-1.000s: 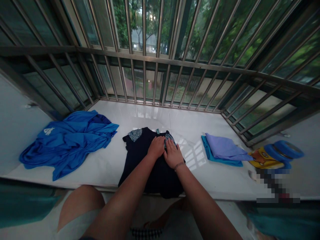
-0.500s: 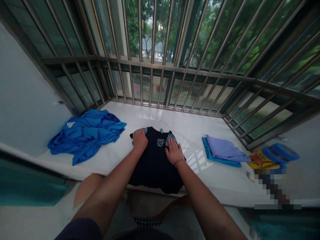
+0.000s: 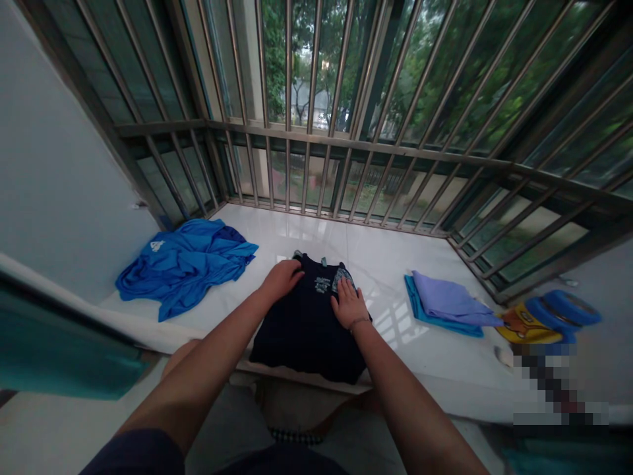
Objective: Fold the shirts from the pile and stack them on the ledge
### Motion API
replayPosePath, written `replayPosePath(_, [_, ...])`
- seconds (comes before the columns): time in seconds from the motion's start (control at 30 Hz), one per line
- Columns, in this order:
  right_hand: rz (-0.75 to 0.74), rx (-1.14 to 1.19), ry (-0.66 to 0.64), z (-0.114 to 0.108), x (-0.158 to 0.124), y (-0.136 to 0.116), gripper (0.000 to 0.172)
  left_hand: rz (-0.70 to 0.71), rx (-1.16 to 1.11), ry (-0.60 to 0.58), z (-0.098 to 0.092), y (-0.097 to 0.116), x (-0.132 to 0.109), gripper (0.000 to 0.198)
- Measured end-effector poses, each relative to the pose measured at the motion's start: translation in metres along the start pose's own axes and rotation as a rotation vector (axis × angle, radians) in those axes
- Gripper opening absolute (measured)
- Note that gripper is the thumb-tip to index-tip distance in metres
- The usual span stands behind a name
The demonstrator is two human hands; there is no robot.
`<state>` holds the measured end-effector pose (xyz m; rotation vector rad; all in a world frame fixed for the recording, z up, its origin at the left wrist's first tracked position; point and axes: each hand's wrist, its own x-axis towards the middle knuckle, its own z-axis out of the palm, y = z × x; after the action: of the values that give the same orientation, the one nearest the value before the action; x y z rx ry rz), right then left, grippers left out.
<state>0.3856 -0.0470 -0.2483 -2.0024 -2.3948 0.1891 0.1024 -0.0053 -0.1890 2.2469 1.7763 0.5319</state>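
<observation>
Navy T-shirt (image 3: 309,333), short-sleeved, chest print; laid flat on the white windowsill (image 3: 380,254), hem at the near edge; patterned right-hand sleeve apparently turned in, body unfolded
Left hand (image 3: 281,278): at the left-hand shoulder, fingers part-curled; whether they pinch cloth is unclear
Right hand (image 3: 350,305): fingers extended, nearly together, palm down on the patterned sleeve, gripping nothing
Folded, to the right: lilac cloth (image 3: 445,295) atop a teal cloth (image 3: 414,305)
Unfolded, to the left: blue garment (image 3: 198,264), white logo, loose heap
Far right: yellow-and-blue container (image 3: 531,320)
Behind: metal window bars (image 3: 306,137)
</observation>
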Motion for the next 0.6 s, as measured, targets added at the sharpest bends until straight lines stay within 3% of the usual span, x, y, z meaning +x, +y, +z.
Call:
replayPosePath(0.07, [0.002, -0.001, -0.005, 0.0, 0.0, 0.0, 0.072, 0.174, -0.038, -0.029, 0.007, 0.006, -0.014, 0.026])
replayPosePath(0.13, [0.002, 0.001, -0.01, -0.001, 0.0, 0.0, 0.072, 0.234, -0.049, 0.009, 0.014, 0.007, -0.024, 0.024])
replayPosePath(0.3, [-0.006, 0.017, 0.004, 0.0, 0.0, 0.001, 0.072, 0.11, -0.039, 0.14, 0.029, 0.0, -0.025, 0.043])
replayPosePath(0.37, [-0.009, 0.024, 0.015, 0.001, 0.0, 0.001, 0.072, 0.164, -0.039, 0.103, 0.036, 0.001, -0.02, 0.04])
replayPosePath(0.47, [-0.005, 0.024, 0.021, 0.002, 0.0, 0.001, 0.072, 0.288, 0.005, -0.036, 0.045, 0.005, -0.017, 0.052])
replayPosePath(0.6, [-0.005, 0.013, 0.017, 0.003, 0.001, 0.001, 0.072, 0.273, 0.05, -0.077, 0.051, 0.0, -0.019, 0.023])
